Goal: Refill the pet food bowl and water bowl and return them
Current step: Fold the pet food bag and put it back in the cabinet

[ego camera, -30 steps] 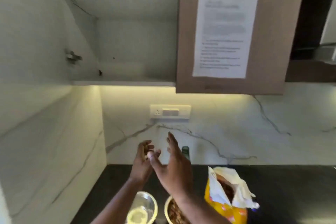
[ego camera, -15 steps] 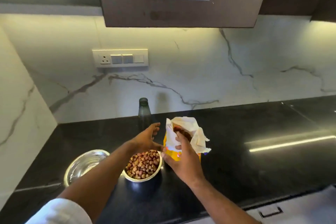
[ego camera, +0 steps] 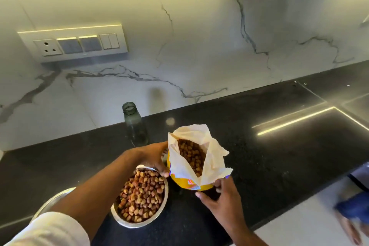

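White sleeve cloth fills the near left corner, and from it the left forearm reaches right and away across the black stone counter. Under that forearm a steel bowl shows only part of its rim at the near left; what it holds cannot be told. Just right of it sits the steel food bowl, heaped with brown kibble. The right hand comes in from the near edge, its fingers curled against the lower near side of the yellow food bag, the fingertips touching the yellow base under the torn flap. The left hand is a little farther off, above the far rim of the food bowl, its fingers wrapped round the bag's left side, so both hands grip the bag between them. The bag stands upright just right of the food bowl, its pale torn top spread wide, with kibble visible inside. Beyond the left hand a dark clear bottle stands upright without a cap, near the back of the counter. Behind it rises the white veined marble wall, carrying a socket and switch plate at the far left. At the near right edge a blurred blue shape shows below the counter.
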Available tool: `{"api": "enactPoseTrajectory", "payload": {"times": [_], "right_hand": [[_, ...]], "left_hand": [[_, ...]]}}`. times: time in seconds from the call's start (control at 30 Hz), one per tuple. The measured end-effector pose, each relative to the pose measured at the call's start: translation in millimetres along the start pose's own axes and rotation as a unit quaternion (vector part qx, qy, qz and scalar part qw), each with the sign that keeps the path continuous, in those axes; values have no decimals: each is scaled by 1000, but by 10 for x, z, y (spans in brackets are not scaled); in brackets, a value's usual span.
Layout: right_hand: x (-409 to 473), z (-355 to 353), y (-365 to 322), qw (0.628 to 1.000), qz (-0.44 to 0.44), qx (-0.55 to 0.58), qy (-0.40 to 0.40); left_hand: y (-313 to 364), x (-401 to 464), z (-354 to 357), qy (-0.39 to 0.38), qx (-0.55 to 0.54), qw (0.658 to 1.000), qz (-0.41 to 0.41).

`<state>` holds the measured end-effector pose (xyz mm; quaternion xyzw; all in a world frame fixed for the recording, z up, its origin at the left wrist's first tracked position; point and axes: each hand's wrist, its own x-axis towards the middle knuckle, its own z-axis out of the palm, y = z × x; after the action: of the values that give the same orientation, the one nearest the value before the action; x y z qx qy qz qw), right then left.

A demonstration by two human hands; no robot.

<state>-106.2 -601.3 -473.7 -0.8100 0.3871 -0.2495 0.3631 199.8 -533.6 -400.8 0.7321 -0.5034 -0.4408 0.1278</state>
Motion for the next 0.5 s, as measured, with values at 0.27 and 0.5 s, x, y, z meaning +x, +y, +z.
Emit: {"api": "enactPoseTrajectory", "payload": {"times": [0.27,0.5], "right_hand": [[334,284,16,988,80,87,-96],[459,170,43,979,134,141,-68]], "left_hand": [[4,229,-8,-99,-81,991,30],[-2,253,5,-30,-80,996,40]]}}
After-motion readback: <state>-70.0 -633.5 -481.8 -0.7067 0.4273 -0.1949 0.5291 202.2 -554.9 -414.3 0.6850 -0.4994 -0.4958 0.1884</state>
